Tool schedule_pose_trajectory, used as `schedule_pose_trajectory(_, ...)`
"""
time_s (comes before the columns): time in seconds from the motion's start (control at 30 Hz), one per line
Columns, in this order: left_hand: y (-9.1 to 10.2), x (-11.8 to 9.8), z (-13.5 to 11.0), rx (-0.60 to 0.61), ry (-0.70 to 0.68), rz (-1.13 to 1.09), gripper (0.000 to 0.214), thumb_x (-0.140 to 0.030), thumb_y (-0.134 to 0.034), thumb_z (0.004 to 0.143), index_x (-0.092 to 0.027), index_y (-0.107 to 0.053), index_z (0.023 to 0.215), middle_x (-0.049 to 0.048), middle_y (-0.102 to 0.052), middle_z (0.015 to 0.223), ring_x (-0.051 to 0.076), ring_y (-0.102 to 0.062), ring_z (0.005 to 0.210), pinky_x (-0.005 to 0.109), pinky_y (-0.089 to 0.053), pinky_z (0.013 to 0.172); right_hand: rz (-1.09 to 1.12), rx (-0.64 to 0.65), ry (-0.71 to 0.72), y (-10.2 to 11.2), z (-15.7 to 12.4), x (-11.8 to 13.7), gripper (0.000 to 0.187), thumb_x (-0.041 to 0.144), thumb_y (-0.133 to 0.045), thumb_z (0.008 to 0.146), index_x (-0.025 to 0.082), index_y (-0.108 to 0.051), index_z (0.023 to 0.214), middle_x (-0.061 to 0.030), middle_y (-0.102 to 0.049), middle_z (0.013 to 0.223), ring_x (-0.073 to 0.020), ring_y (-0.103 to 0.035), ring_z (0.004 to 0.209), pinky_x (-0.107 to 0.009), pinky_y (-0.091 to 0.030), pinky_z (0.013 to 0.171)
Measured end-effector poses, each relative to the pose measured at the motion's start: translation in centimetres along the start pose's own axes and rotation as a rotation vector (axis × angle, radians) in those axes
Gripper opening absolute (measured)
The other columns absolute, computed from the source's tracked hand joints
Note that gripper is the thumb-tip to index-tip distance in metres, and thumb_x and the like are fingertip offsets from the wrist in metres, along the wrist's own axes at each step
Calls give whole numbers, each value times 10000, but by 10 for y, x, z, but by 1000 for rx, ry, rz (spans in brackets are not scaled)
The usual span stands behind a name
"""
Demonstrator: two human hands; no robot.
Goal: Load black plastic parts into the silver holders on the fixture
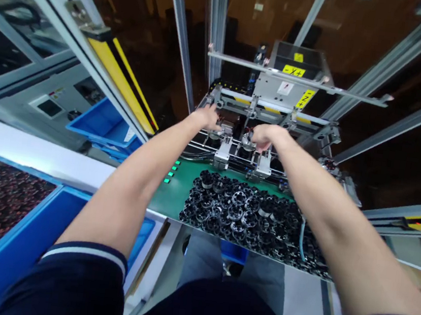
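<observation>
Both my arms reach forward into a metal machine fixture (222, 153) at the back of the green bench. My left hand (208, 117) is over the left station, its fingers apart, next to a round silver-and-dark part (216, 134). At the neighbouring station my right hand (265, 135) is closed, with its fingers curled down at the edge of a round metal part (248, 142). The fingertips of the right hand are partly hidden. In front of the fixture lies a wide heap of black ring-shaped parts (235, 211) with silvery rims.
Yellow light-curtain posts (122, 80) flank the opening. A horizontal bar (245, 63) crosses above the fixture, before a grey box (280, 87). Blue bins (103, 126) stand left; a blue tray (40, 218) nearby holds dark reddish parts. A pale tube (303, 240) lies on the heap.
</observation>
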State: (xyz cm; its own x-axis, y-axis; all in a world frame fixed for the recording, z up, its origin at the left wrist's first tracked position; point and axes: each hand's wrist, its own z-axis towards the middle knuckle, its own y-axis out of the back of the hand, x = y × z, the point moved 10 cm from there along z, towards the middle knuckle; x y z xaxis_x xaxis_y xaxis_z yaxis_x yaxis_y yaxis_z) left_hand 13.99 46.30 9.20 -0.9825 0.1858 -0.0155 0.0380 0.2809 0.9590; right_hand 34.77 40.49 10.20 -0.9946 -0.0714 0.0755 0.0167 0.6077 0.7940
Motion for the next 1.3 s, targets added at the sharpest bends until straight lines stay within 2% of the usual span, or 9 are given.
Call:
schedule_pose_trajectory(0.13,-4,33,-52,-107,-147,-68,705,-683,-579,1116,-177,-849,1524,151,-669,1656,403,-574,1633,450,-432,1423,-86,-65,242,0,-31,40,447,265,-536,1265,130,-619,1683,-176,-870,1207,-263,-858,989,-355,-681,909)
schedule_pose_trajectory(0.27,-105,56,-138,275,-237,-109,466,-636,-736,1034,-241,-952,1155,86,-867,1143,298,-774,1150,365,-588,1130,-371,-150,742,-55,-81,137,364,328,-628,1213,171,-833,1470,-168,-842,1366,-348,-814,1288,-452,-614,1187)
schedule_pose_trajectory(0.37,-173,78,-190,367,-135,-79,278,-527,-836,961,-274,-950,985,72,-878,969,278,-785,1026,325,-598,978,-429,-86,831,-121,-93,201,376,338,-662,1188,168,-869,1453,-193,-767,1519,-344,-768,1386,-419,-597,1219)
schedule_pose_trajectory(0.5,-224,106,-235,318,24,-32,236,-462,-826,957,-286,-962,1035,112,-889,1090,319,-817,1122,345,-618,949,-466,-72,770,-198,-80,260,352,218,-674,1155,88,-826,1444,-260,-681,1645,-397,-662,1539,-502,-576,1258)
schedule_pose_trajectory(0.73,-253,128,-297,261,117,-51,523,-294,-797,940,-307,-889,1454,152,-777,1540,370,-770,1428,395,-646,1124,-446,-10,740,-278,-80,287,364,270,-656,1228,131,-747,1553,-193,-673,1672,-338,-665,1546,-548,-574,1284)
schedule_pose_trajectory(0.93,-259,132,-319,345,188,-77,611,-651,-891,920,-254,-926,1383,188,-843,1410,402,-807,1329,413,-665,1087,-417,72,785,-302,-104,298,403,231,-675,1217,154,-716,1611,-181,-701,1630,-298,-750,1405,-502,-637,1211)
schedule_pose_trajectory(1.07,-258,129,-319,377,209,-97,655,-705,-882,914,-235,-931,1369,176,-879,1336,390,-832,1271,395,-664,1050,-375,91,816,-299,-117,298,486,167,-692,1178,123,-700,1662,-228,-709,1623,-344,-765,1433,-532,-652,1204)
schedule_pose_trajectory(1.2,-251,128,-323,376,201,-111,712,-697,-913,884,-223,-920,1415,205,-844,1436,386,-832,1281,385,-661,1078,-273,92,923,-263,-131,266,653,93,-673,1123,135,-646,1774,-252,-725,1619,-364,-723,1538,-510,-575,1315)
schedule_pose_trajectory(1.3,-230,124,-328,337,163,-129,719,-651,-876,933,-213,-872,1503,207,-835,1465,372,-820,1325,374,-639,1151,-167,60,957,-207,-126,197,621,199,-690,1155,150,-652,1773,-203,-748,1636,-296,-738,1519,-443,-523,1368)
